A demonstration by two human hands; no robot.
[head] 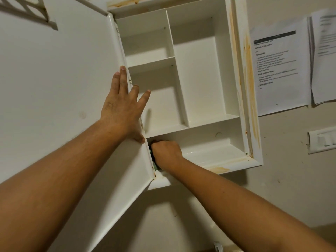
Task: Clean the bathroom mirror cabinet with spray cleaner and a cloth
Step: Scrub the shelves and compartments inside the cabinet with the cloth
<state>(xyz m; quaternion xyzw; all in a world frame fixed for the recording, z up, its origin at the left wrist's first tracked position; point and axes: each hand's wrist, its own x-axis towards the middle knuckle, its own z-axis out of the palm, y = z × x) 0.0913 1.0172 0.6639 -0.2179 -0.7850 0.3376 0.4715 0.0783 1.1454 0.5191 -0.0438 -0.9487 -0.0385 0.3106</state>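
Observation:
The white wall cabinet (234, 70) hangs open, its shelves bare and its frame streaked with rust-coloured stains. Its door (60, 91) swings out to the left, white inner face toward me. My left hand (123, 104) lies flat with straight fingers against the door's hinge edge. My right hand (166, 151) is curled inside the bottom compartment at its left end, gripping a green cloth (154, 163) of which only a sliver shows by the door edge. No spray bottle is in view.
Printed paper sheets (280, 70) are stuck on the wall right of the cabinet, more sheets (325, 57) beside them. A white switch plate (321, 141) sits lower right. Bare wall lies below the cabinet.

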